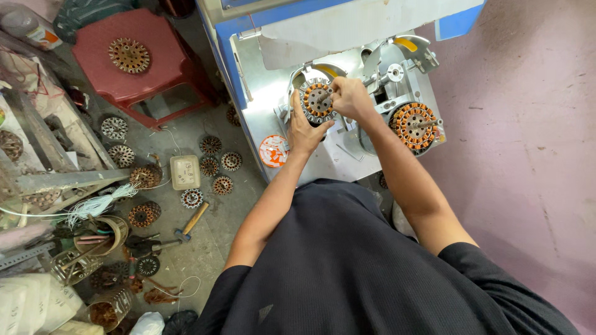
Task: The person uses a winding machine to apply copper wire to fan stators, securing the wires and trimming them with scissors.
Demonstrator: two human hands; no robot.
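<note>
A round stator with copper windings (316,99) is mounted on the metal winding machine (261,93). My left hand (302,128) cups the stator's lower left edge. My right hand (349,97) is closed at the stator's right side, fingers pinched against it; what it pinches is too small to tell. A second wound stator (414,124) sits on the machine to the right, untouched.
A red plastic stool (158,59) with a bare stator core on it stands at the left. Several stator cores (211,167), a hammer (189,223), a white box (184,172) and tins lie on the floor. An orange-rimmed round dish (273,151) of small white pieces rests on the machine.
</note>
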